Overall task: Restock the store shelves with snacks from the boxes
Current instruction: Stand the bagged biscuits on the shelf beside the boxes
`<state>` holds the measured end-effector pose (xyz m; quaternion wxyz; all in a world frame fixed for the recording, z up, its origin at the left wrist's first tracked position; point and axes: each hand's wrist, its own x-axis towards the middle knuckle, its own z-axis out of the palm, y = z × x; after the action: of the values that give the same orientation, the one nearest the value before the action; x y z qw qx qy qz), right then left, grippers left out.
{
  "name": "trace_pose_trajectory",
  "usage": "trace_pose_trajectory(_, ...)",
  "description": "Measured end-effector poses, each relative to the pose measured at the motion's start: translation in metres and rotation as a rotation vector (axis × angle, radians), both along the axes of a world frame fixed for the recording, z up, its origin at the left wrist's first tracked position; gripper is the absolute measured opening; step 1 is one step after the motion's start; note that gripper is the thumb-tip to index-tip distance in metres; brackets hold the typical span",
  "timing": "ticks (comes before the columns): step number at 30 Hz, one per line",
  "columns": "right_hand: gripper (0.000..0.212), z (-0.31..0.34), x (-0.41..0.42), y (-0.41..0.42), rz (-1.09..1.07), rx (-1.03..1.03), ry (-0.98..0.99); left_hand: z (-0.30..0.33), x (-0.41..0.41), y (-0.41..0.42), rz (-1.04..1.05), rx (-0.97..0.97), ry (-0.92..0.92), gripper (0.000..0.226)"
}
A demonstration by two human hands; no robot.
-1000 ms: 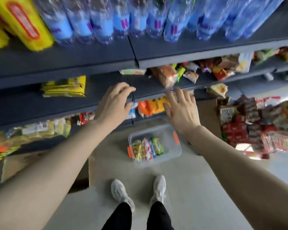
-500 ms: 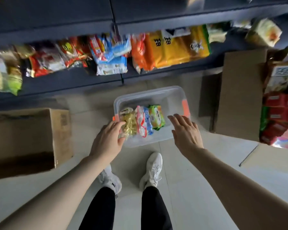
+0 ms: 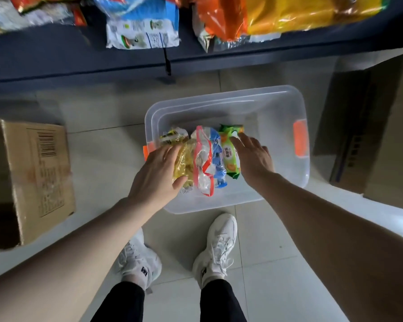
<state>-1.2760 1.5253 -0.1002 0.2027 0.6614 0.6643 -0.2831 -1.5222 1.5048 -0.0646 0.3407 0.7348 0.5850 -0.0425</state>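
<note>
Pale tiled floor (image 3: 265, 270) with thin grout lines, dark blue-grey shelf (image 3: 56, 56) along the top edge, brown cardboard box (image 3: 33, 173) standing at left, flattened cardboard (image 3: 363, 126) leaning at right, soft daylight from the right

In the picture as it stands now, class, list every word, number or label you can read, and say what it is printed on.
Nothing can be read for certain.
Green packet in the clear bin: white characters, too blurred.
Cardboard box: a barcode and printed lines, too small.
White and blue bag on the shelf: a printed panel, too small.
Orange and yellow bags: no print legible.
</note>
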Motion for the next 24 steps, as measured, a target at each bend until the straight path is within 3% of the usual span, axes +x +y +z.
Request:
trace_pose_trajectory(6, 0.096, -0.045, 0.001, 0.042, 0.235, -0.027, -0.023, -0.032, 0.016, 0.008, -0.009, 0.125, 0.015, 0.073)
trace_pose_trajectory(10, 0.096, -0.058, 0.008, 0.050, 0.371, -0.012, -0.042, -0.037, 0.025, 0.010, -0.112, 0.172, 0.002, 0.097)
trace_pose_trajectory(13, 0.092, -0.055, 0.021, 0.047, 0.458, -0.027, -0.082, -0.035, 0.035, 0.019, -0.171, 0.217, 0.052, 0.101)
trace_pose_trajectory(17, 0.074, -0.045, 0.051, 0.045, 0.419, -0.020, -0.079, -0.025, 0.058, 0.049, -0.282, 0.120, 0.298, 0.106)
trace_pose_trajectory(20, 0.054, -0.036, 0.080, 0.040, 0.337, -0.067, -0.011, -0.022, 0.076, 0.064, -0.357, 0.086, 0.275, 0.087)
trace_pose_trajectory(24, 0.063, -0.025, 0.096, 0.029, 0.259, -0.127, 0.091, -0.037, 0.090, 0.075, -0.485, -0.045, 0.263, 0.094)
